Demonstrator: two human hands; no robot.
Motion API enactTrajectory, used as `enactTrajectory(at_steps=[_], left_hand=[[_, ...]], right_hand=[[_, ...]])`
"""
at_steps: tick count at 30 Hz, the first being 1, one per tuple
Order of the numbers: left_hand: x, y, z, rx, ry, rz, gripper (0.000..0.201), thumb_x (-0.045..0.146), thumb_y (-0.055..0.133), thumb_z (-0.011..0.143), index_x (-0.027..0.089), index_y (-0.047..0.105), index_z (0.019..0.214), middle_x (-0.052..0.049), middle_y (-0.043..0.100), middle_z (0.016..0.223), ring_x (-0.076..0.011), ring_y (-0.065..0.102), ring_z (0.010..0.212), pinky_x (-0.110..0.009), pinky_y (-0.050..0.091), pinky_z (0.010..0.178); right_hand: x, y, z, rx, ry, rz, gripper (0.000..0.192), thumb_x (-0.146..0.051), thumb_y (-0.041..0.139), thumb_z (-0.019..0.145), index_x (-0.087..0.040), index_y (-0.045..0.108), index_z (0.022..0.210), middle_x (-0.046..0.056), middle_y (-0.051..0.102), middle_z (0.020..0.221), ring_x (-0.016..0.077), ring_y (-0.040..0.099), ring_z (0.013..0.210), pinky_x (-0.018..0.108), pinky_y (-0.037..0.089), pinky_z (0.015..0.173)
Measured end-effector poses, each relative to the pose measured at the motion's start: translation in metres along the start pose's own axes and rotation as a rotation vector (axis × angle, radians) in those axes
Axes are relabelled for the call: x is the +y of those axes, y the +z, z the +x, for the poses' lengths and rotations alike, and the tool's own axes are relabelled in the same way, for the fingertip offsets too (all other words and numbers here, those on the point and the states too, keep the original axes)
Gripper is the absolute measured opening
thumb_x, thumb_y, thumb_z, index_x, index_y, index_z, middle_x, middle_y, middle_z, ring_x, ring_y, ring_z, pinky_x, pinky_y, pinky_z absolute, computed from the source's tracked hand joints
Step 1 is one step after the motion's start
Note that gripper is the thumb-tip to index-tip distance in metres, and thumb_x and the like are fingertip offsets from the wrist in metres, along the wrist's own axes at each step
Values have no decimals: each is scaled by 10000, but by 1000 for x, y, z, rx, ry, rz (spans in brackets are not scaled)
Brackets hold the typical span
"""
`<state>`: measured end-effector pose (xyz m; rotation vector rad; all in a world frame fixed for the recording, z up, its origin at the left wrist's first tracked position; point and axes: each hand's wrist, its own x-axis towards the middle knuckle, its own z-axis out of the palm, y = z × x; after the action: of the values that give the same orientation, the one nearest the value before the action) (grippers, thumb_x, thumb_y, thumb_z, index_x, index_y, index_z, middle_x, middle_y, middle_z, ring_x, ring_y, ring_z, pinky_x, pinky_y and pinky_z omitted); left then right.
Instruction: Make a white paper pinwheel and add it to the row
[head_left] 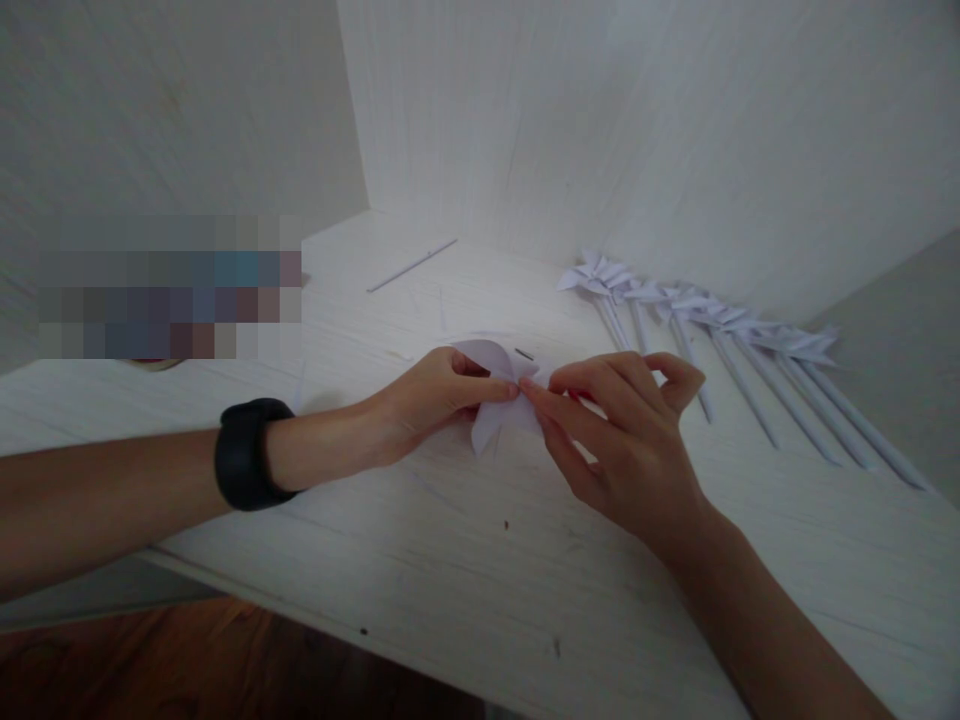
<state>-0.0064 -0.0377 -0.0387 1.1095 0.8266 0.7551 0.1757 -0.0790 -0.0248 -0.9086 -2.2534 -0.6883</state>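
A: What is in the middle of the frame?

B: A folded white paper piece (501,400), just above centre; it lies low over a pale wood-grain table (465,560), between the two hands; its rounded flaps fan upward and one pointed flap hangs toward the lower edge of the frame, so its long axis runs roughly top to bottom.

A: And the grip?

B: The left hand (427,400) comes in from the left and pinches the paper's left side with narrow, closed fingers; the right hand (622,430) comes from the lower right, thumb and forefinger pressed together on the paper's middle; the fingertips of both hands nearly meet there, so the paper sits right at the pinch, spreading above and below it.

A: Around it?

B: A black wristband (244,455) on the left forearm; a small dark pin (524,354) just above the paper; a row of finished paper pinwheels (720,340) on white sticks at the right, heads toward the wall; a lone white stick (412,265) toward the upper middle; pale panelled walls meet in a corner behind; dark reddish floor at the lower left.
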Motion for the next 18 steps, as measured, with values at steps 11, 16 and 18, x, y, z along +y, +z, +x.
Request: enactTrajectory(at_steps=[11, 16, 18], left_hand=[[1, -1, 2, 46, -14, 12, 192, 298, 744, 661, 137, 688, 749, -8, 647, 710, -79, 536, 608, -189, 376, 549], [1, -1, 2, 63, -11, -24, 173, 287, 746, 662, 140, 684, 729, -4, 651, 708, -77, 542, 606, -186, 392, 556], [1, -1, 2, 70, -10, -34, 160, 282, 748, 658, 143, 682, 704, -2, 653, 703, -77, 545, 606, -185, 396, 558]], right_hand=[[-1, -2, -2, -32, 57, 82, 205, -162, 526, 818, -177, 630, 995, 22, 620, 836, 169, 512, 805, 387, 274, 786], [-5, -2, -1, -47, 167, 187, 252, -135, 528, 796, -169, 655, 1012, 39, 599, 871, 178, 496, 823, 392, 289, 775], [-5, -2, -1, -56, 189, 217, 266, -131, 521, 796, -167, 661, 1019, 43, 590, 874, 177, 492, 818, 392, 292, 769]])
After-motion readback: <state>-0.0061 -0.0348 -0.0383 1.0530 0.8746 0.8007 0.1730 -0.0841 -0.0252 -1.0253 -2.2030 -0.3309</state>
